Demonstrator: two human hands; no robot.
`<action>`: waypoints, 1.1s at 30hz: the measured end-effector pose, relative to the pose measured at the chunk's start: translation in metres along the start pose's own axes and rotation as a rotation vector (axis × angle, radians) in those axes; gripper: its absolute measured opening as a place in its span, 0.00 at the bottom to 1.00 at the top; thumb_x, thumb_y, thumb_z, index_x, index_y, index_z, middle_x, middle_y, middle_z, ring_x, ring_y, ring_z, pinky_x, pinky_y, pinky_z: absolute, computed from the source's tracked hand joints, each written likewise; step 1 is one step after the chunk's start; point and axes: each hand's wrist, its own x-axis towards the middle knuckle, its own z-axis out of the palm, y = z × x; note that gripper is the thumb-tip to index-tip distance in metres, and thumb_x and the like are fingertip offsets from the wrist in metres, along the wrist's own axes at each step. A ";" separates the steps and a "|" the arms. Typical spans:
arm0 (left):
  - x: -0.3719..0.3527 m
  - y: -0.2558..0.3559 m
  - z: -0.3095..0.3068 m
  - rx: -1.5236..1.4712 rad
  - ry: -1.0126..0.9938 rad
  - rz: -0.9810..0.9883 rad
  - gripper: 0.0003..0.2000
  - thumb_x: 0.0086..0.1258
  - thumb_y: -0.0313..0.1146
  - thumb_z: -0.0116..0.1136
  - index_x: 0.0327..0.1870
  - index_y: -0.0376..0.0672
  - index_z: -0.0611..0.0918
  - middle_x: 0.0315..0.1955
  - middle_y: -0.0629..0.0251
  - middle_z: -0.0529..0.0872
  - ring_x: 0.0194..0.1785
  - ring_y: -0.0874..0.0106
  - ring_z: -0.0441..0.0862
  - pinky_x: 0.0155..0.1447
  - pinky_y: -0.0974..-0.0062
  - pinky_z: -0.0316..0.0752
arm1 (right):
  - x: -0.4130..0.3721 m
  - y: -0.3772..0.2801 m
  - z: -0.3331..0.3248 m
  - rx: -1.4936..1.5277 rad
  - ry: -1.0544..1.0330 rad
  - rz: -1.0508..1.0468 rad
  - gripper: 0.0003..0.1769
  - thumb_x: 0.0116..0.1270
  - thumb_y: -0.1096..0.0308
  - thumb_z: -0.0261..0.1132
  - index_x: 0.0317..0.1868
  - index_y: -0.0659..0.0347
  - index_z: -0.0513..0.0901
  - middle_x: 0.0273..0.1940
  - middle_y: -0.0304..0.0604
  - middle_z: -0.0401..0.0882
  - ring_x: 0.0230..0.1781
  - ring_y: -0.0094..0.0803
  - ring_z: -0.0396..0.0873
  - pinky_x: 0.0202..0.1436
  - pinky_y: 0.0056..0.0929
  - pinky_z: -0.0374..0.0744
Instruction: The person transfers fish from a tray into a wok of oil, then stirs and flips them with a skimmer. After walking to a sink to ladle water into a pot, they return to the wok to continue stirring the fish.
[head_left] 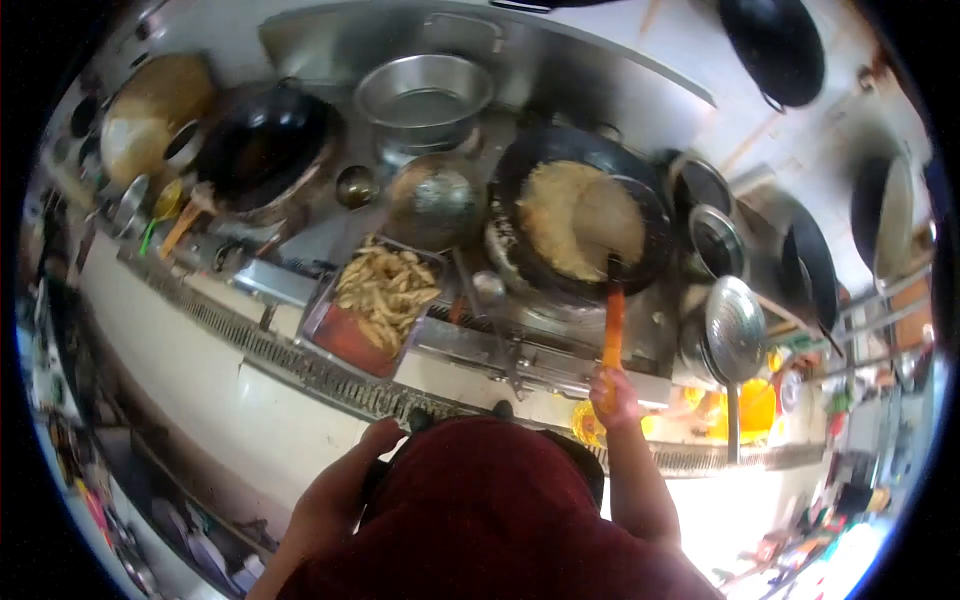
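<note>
My right hand (615, 397) is wrapped round the orange handle (613, 330) of a round skimmer (608, 222). The skimmer's head lies inside a large black wok (560, 145), over pale yellowish, foamy-looking contents (552, 220); blur hides what they are. Low beside my body on the left is my left hand (380, 438), apart from the cooking things, with its fingers mostly hidden. Nearest to it stands a clear rectangular tub (352, 335) holding light brown, strip-like food pieces (385, 285), with a reddish area at its near end.
Left on the stove sits another dark wok (262, 150). A steel basin (425, 95) stands at the back, a round metal lid or pan (433, 200) before it. To the right are a perforated ladle (735, 325), pots (715, 240) and a yellow container (750, 410). More pans (775, 50) hang on the wall.
</note>
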 end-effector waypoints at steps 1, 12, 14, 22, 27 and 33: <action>0.004 0.004 -0.008 0.010 -0.039 -0.015 0.11 0.65 0.37 0.45 0.37 0.51 0.82 0.39 0.57 0.79 0.45 0.59 0.76 0.46 0.62 0.73 | -0.002 -0.003 -0.007 0.009 0.022 -0.043 0.10 0.61 0.73 0.55 0.44 0.57 0.69 0.30 0.40 0.72 0.22 0.23 0.66 0.21 0.18 0.67; 0.026 -0.038 0.044 -0.021 0.140 0.151 0.07 0.57 0.32 0.50 0.29 0.47 0.82 0.28 0.56 0.80 0.39 0.59 0.78 0.42 0.62 0.74 | -0.067 -0.075 0.018 0.167 0.099 -0.446 0.06 0.59 0.71 0.55 0.35 0.64 0.71 0.25 0.35 0.67 0.21 0.20 0.64 0.22 0.15 0.67; 0.025 -0.025 0.026 0.096 0.082 0.121 0.07 0.57 0.32 0.49 0.29 0.47 0.81 0.29 0.56 0.79 0.39 0.59 0.78 0.42 0.61 0.74 | -0.082 -0.090 0.014 0.110 0.215 -0.525 0.05 0.60 0.72 0.54 0.34 0.65 0.71 0.25 0.36 0.67 0.22 0.21 0.66 0.23 0.16 0.69; 0.050 -0.029 0.024 0.026 0.163 0.173 0.09 0.62 0.35 0.47 0.29 0.45 0.80 0.31 0.54 0.78 0.41 0.57 0.77 0.44 0.60 0.74 | -0.105 -0.106 -0.028 0.246 0.180 -0.563 0.10 0.63 0.72 0.54 0.45 0.65 0.69 0.29 0.43 0.73 0.28 0.26 0.74 0.31 0.17 0.76; 0.052 -0.014 0.011 0.161 0.223 0.148 0.10 0.63 0.35 0.45 0.31 0.46 0.81 0.30 0.55 0.78 0.40 0.58 0.77 0.42 0.59 0.74 | -0.102 -0.086 -0.013 0.265 0.192 -0.569 0.15 0.64 0.65 0.53 0.49 0.61 0.69 0.35 0.44 0.74 0.30 0.30 0.73 0.31 0.24 0.77; 0.037 0.013 0.012 0.049 0.283 0.115 0.08 0.64 0.35 0.46 0.35 0.47 0.80 0.31 0.57 0.79 0.41 0.58 0.78 0.42 0.60 0.75 | -0.065 -0.023 -0.074 0.019 0.480 -0.002 0.20 0.64 0.62 0.54 0.56 0.58 0.69 0.38 0.47 0.76 0.33 0.34 0.75 0.27 0.25 0.74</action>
